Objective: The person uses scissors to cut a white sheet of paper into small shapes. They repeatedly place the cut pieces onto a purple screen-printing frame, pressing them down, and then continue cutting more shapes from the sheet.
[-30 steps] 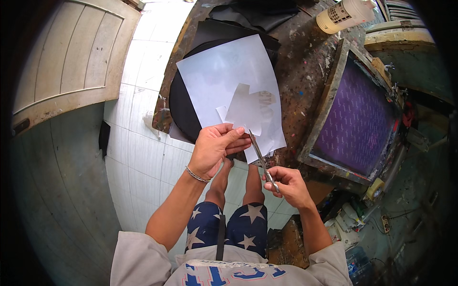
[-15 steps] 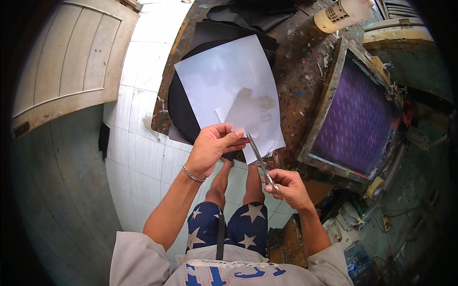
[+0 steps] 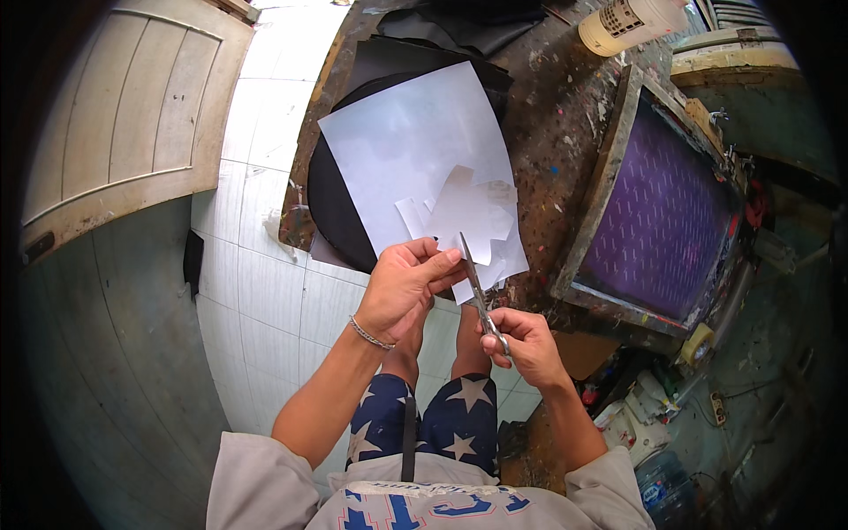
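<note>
My left hand [image 3: 408, 291] pinches a small cut piece of white paper [image 3: 458, 208] with irregular edges between thumb and fingers. Steel scissors [image 3: 477, 291] are gripped in my right hand [image 3: 526, 349], their blades at that piece, just right of my left fingertips. Behind the held piece, a larger white sheet [image 3: 389, 150] lies over black material [image 3: 331, 221] on the paint-stained table [image 3: 556, 132], with smaller white scraps [image 3: 408, 212] on the lower part of the sheet.
A wooden frame with purple mesh [image 3: 654, 203] sits on the table's right. A translucent container [image 3: 632, 22] is at upper right, dark sheets [image 3: 459, 26] at the back. A wooden door [image 3: 132, 106] stands left. Tape [image 3: 698, 344] and a water bottle [image 3: 664, 481] are lower right.
My left hand has moved slightly right and down, turning the held paper, whose outline now looks different. The scissors have tilted a little more upright, their tips slightly higher.
</note>
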Tool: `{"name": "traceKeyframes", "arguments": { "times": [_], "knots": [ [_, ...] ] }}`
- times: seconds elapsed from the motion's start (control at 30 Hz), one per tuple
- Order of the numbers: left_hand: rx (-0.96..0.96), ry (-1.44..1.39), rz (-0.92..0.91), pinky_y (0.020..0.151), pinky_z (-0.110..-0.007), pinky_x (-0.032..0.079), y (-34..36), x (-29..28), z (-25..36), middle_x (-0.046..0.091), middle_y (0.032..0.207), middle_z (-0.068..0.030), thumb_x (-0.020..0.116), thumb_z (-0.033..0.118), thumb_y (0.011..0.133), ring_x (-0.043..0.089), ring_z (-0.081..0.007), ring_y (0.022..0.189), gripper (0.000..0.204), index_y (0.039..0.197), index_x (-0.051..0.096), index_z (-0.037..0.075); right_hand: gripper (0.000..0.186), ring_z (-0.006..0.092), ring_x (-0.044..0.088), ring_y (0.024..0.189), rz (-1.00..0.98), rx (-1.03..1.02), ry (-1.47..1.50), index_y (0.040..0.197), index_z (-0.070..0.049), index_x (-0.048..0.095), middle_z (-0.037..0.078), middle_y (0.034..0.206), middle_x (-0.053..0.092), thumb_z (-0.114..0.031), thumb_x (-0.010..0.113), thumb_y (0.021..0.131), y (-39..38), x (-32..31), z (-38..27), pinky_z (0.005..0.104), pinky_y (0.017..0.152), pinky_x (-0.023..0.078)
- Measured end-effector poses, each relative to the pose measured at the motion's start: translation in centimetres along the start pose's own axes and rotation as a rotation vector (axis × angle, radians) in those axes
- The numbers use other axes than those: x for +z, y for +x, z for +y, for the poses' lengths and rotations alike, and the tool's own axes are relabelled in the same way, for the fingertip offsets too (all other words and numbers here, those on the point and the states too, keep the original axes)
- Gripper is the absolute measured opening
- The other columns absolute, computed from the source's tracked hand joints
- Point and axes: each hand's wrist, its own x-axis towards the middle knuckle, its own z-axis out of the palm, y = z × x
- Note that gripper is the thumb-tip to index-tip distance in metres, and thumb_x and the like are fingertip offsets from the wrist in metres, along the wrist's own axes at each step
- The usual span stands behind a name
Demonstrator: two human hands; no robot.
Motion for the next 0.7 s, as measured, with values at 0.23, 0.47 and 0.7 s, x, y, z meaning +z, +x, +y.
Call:
{"name": "traceKeyframes", "arguments": {
  "times": [0.23,0.47,0.7],
  "knots": [
    [-0.043,-0.025,0.004,0.091,-0.034,0.055,-0.12,0.37,0.20,0.068,0.102,-0.0158,0.060,0.006,0.093,0.067,-0.0212,0.097,0.012,0.099,0.063,-0.004,0.020,-0.0002,0.041,0.051,0.009,-0.002,-0.012,0.098,0.001,0.066,-0.006,0.067,0.054,-0.011,0.073,0.084,0.21,-0.24,0.15,0.0167,0.044,0.029],
    [-0.040,-0.053,0.012,0.092,-0.034,0.055,0.00,0.58,0.10,0.068,0.102,-0.0154,0.060,0.007,0.093,0.067,-0.0213,0.097,0.013,0.100,0.063,-0.004,0.019,-0.0011,0.042,0.052,0.048,-0.011,-0.057,0.098,-0.001,0.067,-0.006,0.069,0.056,-0.013,0.074,0.084,0.20,-0.17,0.13,0.0157,0.045,0.028],
    [-0.042,-0.049,-0.003,0.092,-0.034,0.055,0.03,0.35,0.13,0.068,0.102,-0.0146,0.060,0.007,0.093,0.067,-0.0210,0.097,0.013,0.100,0.063,-0.004,0.021,-0.0002,0.044,0.058,0.035,0.005,-0.110,0.096,-0.002,0.069,-0.006,0.071,0.057,-0.016,0.076,0.082,0.07,-0.65,-0.12,0.0159,0.049,0.031]
  ]
}}
